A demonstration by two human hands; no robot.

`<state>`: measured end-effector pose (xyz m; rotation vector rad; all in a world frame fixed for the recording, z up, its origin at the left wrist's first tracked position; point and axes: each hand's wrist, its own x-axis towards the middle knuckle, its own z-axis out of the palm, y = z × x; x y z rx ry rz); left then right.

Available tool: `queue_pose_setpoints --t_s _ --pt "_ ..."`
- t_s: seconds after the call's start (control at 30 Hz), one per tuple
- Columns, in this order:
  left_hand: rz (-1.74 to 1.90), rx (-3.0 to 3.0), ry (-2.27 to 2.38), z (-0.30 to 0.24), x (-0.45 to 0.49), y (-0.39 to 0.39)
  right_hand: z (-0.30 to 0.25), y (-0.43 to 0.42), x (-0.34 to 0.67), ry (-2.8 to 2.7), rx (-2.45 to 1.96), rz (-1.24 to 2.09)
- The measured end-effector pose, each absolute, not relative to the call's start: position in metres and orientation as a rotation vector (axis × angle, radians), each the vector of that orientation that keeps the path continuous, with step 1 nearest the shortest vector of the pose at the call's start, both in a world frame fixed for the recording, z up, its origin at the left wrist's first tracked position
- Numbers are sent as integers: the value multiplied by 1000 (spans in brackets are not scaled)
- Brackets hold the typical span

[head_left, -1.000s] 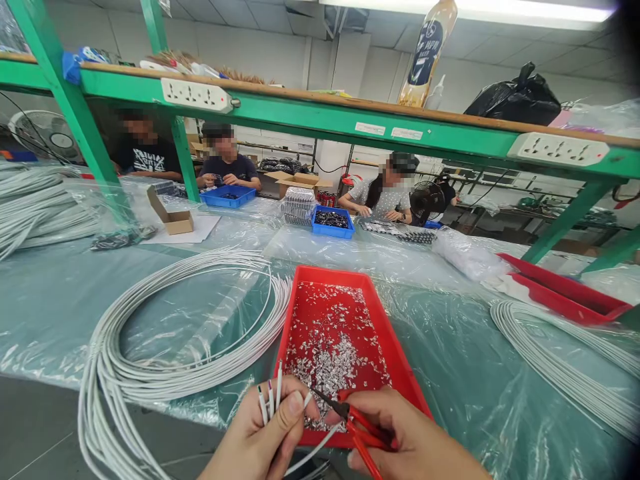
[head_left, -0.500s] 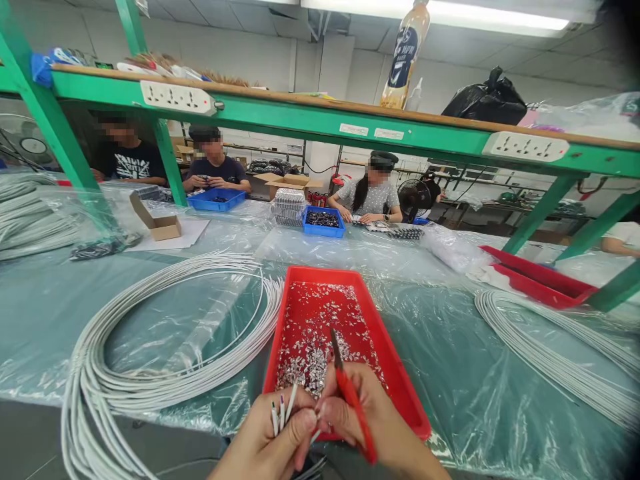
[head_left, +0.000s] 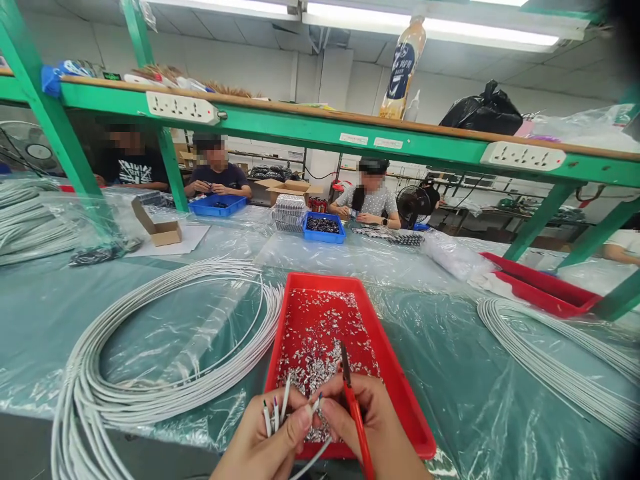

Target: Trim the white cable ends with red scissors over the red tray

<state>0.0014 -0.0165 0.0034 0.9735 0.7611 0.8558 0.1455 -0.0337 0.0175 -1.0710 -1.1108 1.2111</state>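
Observation:
My left hand is closed around several white cables, whose cut ends stick up between the fingers with coloured wire tips showing. Red-handled scissors lie in my right hand, their dark blades pointing up and away. The right thumb and forefinger also pinch at the end of one cable, close against my left thumb. Both hands are over the near end of a red tray, which is strewn with silvery foil scraps.
A large coil of white cable lies left of the tray, another coil to the right. Beyond are a small cardboard box, a blue bin and a second red tray. A green shelf crosses overhead. Several people sit opposite.
The pinched cable end now shows between my fingertips with a dark tip, and its length runs below the hands. The scissors have swung slightly more upright. The view has tilted up a little.

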Motion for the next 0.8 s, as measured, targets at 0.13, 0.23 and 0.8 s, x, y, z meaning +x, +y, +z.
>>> queue_pose_setpoints --t_s 0.13,0.23,0.8 --pt "869 941 769 1 1 -18 19 -37 148 -1203 -1149 1198" --pt "930 1013 834 -5 2 -17 16 -35 149 -1217 -1180 1147" --pt "722 816 579 0 0 -13 2 -25 154 -1387 -1004 1195"
